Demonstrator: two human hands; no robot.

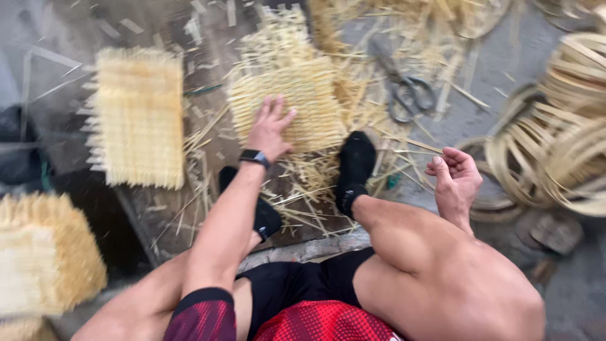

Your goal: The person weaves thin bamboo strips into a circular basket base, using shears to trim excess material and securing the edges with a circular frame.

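My left hand [270, 129], with a dark watch on the wrist, lies flat with fingers spread on a square woven bamboo mat [287, 104] on the floor. My right hand [456, 178] hovers palm up at the right, fingers loosely curled, and holds nothing that I can see. It is near a heap of bamboo hoops [555, 145]. My feet in black socks rest on a wooden board [158, 215] strewn with bamboo slivers, just below the mat.
A second woven mat [139, 117] lies to the left. A stack of mats [44, 256] stands at the lower left. Metal scissors [404, 88] lie beyond the mat, among loose bamboo strips. The grey floor shows at the right.
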